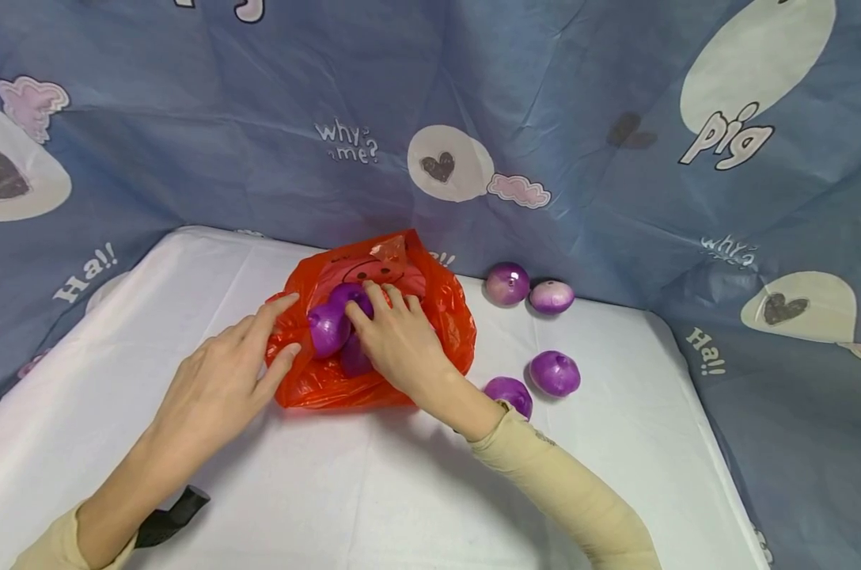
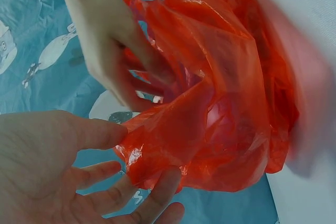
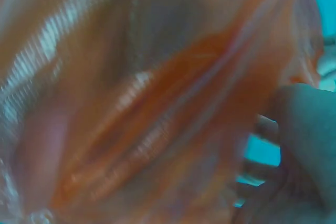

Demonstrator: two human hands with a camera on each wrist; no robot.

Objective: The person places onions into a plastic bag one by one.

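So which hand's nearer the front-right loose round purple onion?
Right. The right hand is in the red plastic bag, left of that onion; the left hand is farther left, at the bag's edge.

I can see bare hands (image 1: 213, 384) and snug, pale khaki sleeves (image 1: 573, 491), the right one faintly marked in grey near its cuff (image 1: 493, 435), with a stubby black piece (image 1: 170, 518) jutting out by the left cuff (image 1: 63, 536).

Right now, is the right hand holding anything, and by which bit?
Can't tell: the right hand reaches into the bag, by onions, its hold hidden.
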